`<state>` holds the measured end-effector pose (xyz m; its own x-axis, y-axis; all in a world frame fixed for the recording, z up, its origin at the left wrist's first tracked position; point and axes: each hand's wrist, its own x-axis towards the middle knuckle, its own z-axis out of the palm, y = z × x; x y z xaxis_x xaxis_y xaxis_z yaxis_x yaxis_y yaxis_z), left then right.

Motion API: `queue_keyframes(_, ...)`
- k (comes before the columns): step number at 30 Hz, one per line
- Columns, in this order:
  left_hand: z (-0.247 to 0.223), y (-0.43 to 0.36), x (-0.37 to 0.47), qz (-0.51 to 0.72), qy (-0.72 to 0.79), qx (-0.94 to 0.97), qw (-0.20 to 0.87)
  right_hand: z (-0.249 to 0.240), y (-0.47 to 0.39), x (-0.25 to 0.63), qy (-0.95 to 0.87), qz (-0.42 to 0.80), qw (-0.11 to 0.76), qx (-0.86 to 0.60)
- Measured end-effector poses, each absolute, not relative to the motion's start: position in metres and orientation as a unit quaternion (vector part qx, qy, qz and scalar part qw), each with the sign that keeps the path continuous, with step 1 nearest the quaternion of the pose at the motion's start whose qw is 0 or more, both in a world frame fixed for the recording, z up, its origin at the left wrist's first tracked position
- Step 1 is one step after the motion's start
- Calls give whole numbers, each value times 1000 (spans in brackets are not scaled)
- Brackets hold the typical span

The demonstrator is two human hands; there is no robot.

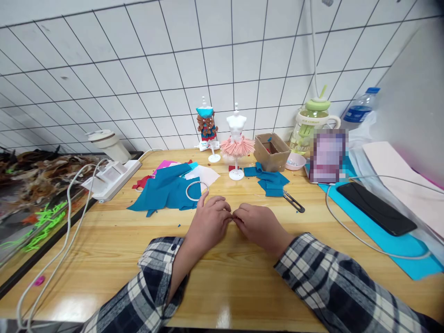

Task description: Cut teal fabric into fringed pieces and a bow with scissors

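Observation:
Over the middle of the table, my left hand (212, 221) and my right hand (255, 224) meet at the fingertips. The fingers of both are closed in a pinch, and whatever lies between them is too small or hidden to make out. Just beyond my left hand is a thin pale ring (187, 191) on teal cloth (163, 187). Past my right hand, small dark snips (294, 202) lie against a folded teal cloth piece (275, 188). A white mini dress form (236, 125) wearing a pink pleated skirt (237, 147) stands behind the hands.
At the back are a second dressed form (206, 122), a cardboard box (272, 155) and a small bowl (295, 162). To the right stand a jug (308, 127) and a propped phone (329, 157); a black phone (376, 208) lies nearby. A power strip (116, 178) with cables sits left.

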<state>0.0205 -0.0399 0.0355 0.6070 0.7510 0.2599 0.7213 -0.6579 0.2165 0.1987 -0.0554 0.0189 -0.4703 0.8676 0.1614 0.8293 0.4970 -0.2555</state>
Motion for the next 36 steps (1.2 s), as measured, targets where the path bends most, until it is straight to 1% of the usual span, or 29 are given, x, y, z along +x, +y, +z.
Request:
queue_keyframes(3,29,-34,16,207,420,878,101,19,-42,220,-832,135,214,-494)
queue_keyframes(5,25,-30,15,252,425,857,146,20,-30,244,-789,140,249,-544)
queue_keyframes(6,23,-28,14,276,427,844,171,21,-25,257,-784,128,240,-559)
queue_keyframes(9,21,-25,15,340,440,798,233,22,-15,288,-824,118,149,-533)
queue_keyframes(12,20,-25,15,362,460,766,265,21,-14,296,-829,102,111,-539)
queue_keyframes(19,20,-26,16,318,532,729,291,17,-17,281,-830,40,32,-555)
queue_keyframes(21,20,-27,17,308,535,729,298,16,-19,276,-832,13,18,-554)
queue_keyframes(23,21,-28,18,301,537,726,306,18,-23,269,-830,-6,22,-557)
queue_keyframes(24,22,-29,18,302,539,722,311,20,-26,264,-828,-5,40,-560)
queue_keyframes(26,24,-31,20,308,544,709,327,24,-33,251,-815,41,117,-566)
queue_keyframes(28,26,-32,22,310,550,691,352,27,-39,236,-779,152,213,-570)
queue_keyframes(29,28,-32,23,310,555,681,365,28,-42,228,-753,217,247,-570)
queue_keyframes(32,30,-34,25,316,570,659,376,22,-48,209,-660,367,308,-579)
queue_keyframes(36,32,-37,28,322,567,666,361,11,-47,199,-571,448,383,-572)
